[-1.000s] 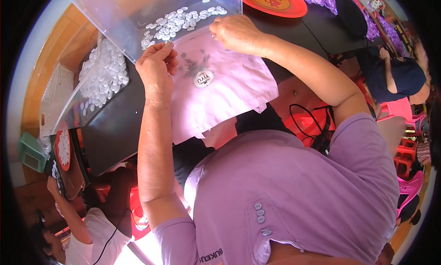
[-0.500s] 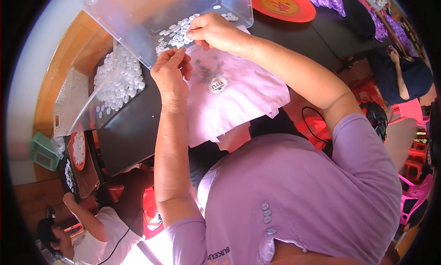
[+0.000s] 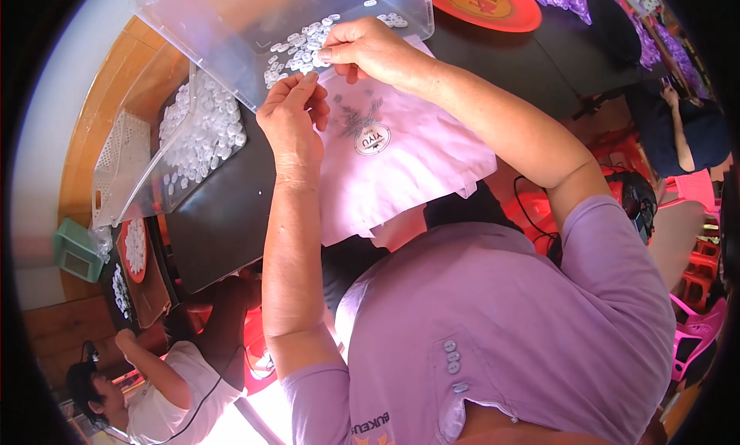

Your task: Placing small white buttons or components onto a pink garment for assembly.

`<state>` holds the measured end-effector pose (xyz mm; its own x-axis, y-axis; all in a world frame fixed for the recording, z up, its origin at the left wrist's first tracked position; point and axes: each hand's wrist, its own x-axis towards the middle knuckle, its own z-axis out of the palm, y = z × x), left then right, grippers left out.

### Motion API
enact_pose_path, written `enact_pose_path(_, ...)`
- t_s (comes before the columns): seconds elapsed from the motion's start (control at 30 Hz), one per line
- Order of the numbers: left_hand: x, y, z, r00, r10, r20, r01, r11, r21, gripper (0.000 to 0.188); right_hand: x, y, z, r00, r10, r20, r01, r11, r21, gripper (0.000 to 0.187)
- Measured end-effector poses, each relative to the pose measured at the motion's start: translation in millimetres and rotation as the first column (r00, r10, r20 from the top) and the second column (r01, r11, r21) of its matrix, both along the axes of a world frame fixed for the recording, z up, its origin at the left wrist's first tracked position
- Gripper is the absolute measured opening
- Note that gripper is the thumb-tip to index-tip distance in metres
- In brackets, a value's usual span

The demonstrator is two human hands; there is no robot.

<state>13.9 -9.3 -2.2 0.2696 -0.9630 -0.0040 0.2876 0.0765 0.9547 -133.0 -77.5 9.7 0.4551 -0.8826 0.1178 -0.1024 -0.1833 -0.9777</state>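
Note:
Small white oval pieces (image 3: 304, 48) lie loose in a clear plastic bin (image 3: 254, 104) in front of me. My left hand (image 3: 293, 109) is at the bin's near edge, thumb and forefinger pinched together. A pale spot shows at its thumb tip; whether that is a piece or the nail I cannot tell. My right hand (image 3: 371, 50) reaches over the pieces from the right, its fingertips also pinched. What it holds, if anything, is too small to make out. A pink cloth bag (image 3: 408, 163) with a dark print is spread below both hands, over my lap.
Left of my left forearm, a second clear container (image 3: 142, 187) holds many similar white pieces. Beyond are a white perforated basket (image 3: 116, 163) and a green basket (image 3: 77, 251). A red round tray (image 3: 509, 17) sits at the far right. At lower left a person (image 3: 177, 379) sits working.
The whole view has shifted slightly to the right. Both hands keep almost the same pinched pose over the bin's near edge.

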Motion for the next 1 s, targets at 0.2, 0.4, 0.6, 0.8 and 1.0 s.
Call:
enact_pose_path(0.2, -0.5, 0.6, -1.1, 1.0, -0.002, 0.02, 0.002, 1.0, -0.001, 0.012, -0.8, -0.8, -3.2, 1.0, 0.008, 0.004, -0.007, 0.999, -0.045, 0.018)
enact_pose_path(0.4, -1.6, 2.7, 1.1, 0.998, 0.001, 0.057, -0.002, 1.0, 0.009, 0.012, 0.3, 1.7, -2.6, 1.0, -0.018, -0.006, 0.017, 0.999, -0.048, 0.02)
enact_pose_path(0.6, -3.0, 3.1, 1.1, 0.996, 0.031, 0.089, -0.03, 0.999, -0.013, 0.012, -0.6, 2.4, -4.0, 1.0, -0.018, 0.013, 0.019, 0.994, -0.105, 0.019)
enact_pose_path(0.8, -2.7, 3.4, 0.5, 0.995, 0.03, 0.097, -0.029, 0.999, -0.014, 0.012, 0.4, 2.9, -4.2, 1.0, -0.014, -0.018, 0.012, 0.995, -0.095, 0.018)
enact_pose_path(1.0, -4.9, 4.7, 1.6, 0.988, 0.004, 0.154, -0.004, 1.0, -0.001, 0.013, 1.1, 6.0, -3.1, 0.999, 0.024, -0.031, -0.027, 0.994, -0.104, 0.018)
